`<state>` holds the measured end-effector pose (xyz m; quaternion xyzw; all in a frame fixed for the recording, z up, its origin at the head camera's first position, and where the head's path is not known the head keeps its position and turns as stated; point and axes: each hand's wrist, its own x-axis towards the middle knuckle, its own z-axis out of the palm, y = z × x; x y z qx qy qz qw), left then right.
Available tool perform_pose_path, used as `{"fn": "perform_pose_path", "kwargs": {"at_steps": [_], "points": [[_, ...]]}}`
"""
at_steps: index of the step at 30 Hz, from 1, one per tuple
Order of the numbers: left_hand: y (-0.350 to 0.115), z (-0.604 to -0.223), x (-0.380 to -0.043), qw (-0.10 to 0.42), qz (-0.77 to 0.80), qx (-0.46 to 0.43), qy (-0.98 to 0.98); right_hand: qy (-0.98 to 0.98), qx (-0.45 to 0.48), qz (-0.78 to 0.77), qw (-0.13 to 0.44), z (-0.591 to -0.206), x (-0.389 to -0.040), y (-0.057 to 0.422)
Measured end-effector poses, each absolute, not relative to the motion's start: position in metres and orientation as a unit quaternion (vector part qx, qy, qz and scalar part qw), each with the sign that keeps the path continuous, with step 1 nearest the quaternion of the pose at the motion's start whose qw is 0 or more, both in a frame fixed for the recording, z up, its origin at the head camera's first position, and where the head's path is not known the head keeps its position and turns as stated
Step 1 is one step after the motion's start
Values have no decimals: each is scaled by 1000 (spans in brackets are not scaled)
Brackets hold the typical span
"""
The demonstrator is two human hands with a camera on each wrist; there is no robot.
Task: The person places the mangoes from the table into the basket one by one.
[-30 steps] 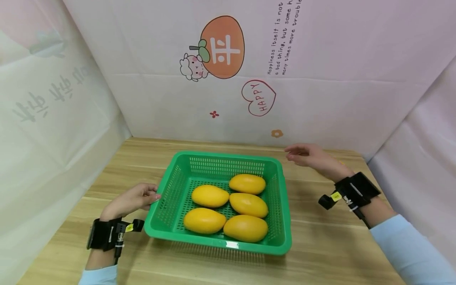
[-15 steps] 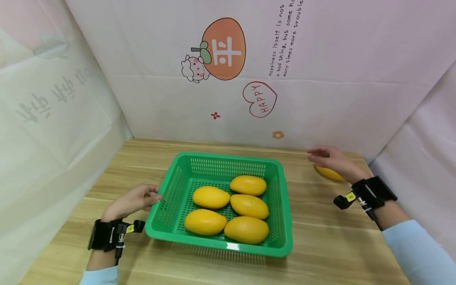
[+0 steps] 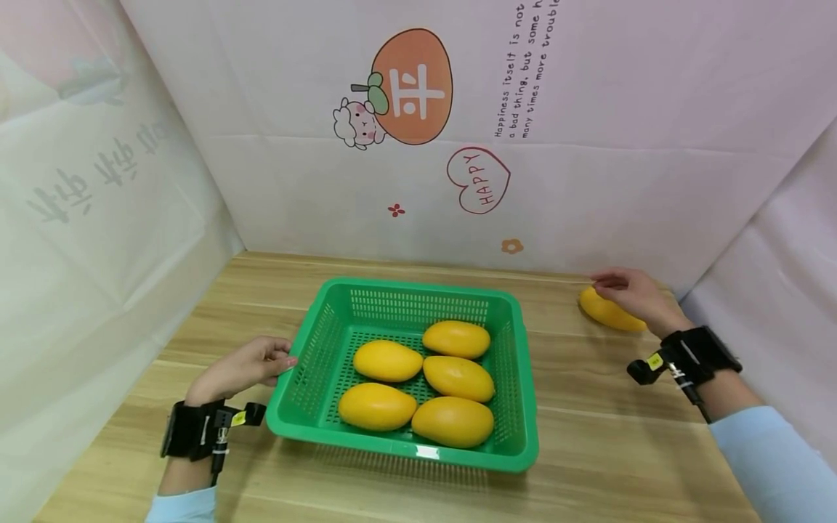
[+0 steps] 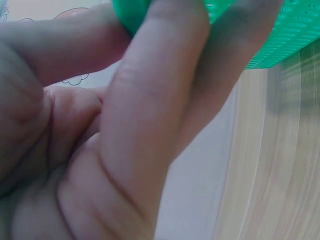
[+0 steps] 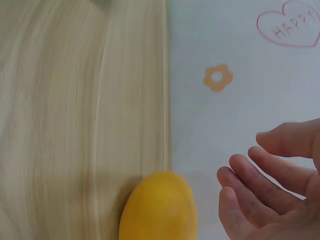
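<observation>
A green plastic basket (image 3: 399, 444) with slotted walls stands mid-table, and several yellow mangoes (image 3: 378, 407) lie inside it. My left hand (image 3: 245, 369) pinches the basket's left rim between thumb and fingers; the left wrist view shows the green rim (image 4: 131, 15) between them. At the back right, my right hand (image 3: 634, 294) hovers over a lone mango (image 3: 604, 311) on the table. In the right wrist view that mango (image 5: 159, 210) lies apart from the loosely bent fingers (image 5: 260, 192), which hold nothing.
The wooden table (image 3: 588, 428) ends at a white printed cloth (image 3: 314, 196) hung along the back. Pale cloth (image 3: 785, 240) also hangs on the right side, and another (image 3: 118, 218) on the left. A camera is strapped to each wrist.
My right hand has moved right, from beside the basket's back right corner to above the lone mango, which has come into view. My left hand stays at the basket's rim.
</observation>
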<state>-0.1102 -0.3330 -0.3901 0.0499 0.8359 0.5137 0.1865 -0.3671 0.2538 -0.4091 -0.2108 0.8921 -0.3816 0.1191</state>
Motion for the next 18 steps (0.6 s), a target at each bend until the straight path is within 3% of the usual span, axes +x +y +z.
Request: {"fn": "perform_pose_path", "kwargs": {"at_steps": [10,18], "points": [[-333,-390,-111,187,512,49,837,912,-185,-353,96,-417,-384,266],[-333,-391,-111,191,517,53,832,920,-163,-337,115,-425,-392,275]]}}
